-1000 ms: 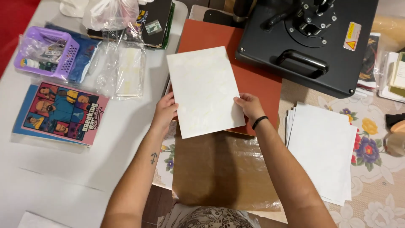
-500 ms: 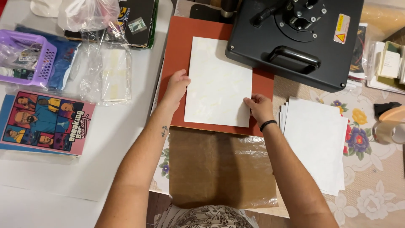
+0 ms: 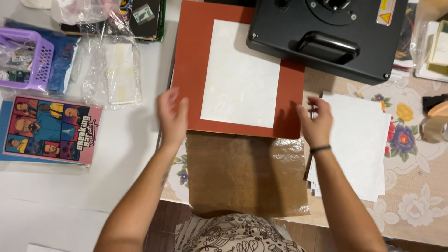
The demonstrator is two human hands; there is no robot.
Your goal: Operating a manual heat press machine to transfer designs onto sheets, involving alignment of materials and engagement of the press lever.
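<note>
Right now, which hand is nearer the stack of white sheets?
Right. The right hand sits at the stack of white sheets' left edge; the left hand is across the red pad.

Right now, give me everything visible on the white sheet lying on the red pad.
The white sheet is a rectangular piece of paper-like material, off-white with faint yellowish mottling. It lies flat on the rust-red pad, long side running away from the person, red showing on its left, near and right sides. Its far right corner passes under the black press head. No creases or curled edges show. Neither the left hand nor the right hand touches it; both hover open at the pad's near corners.
</note>
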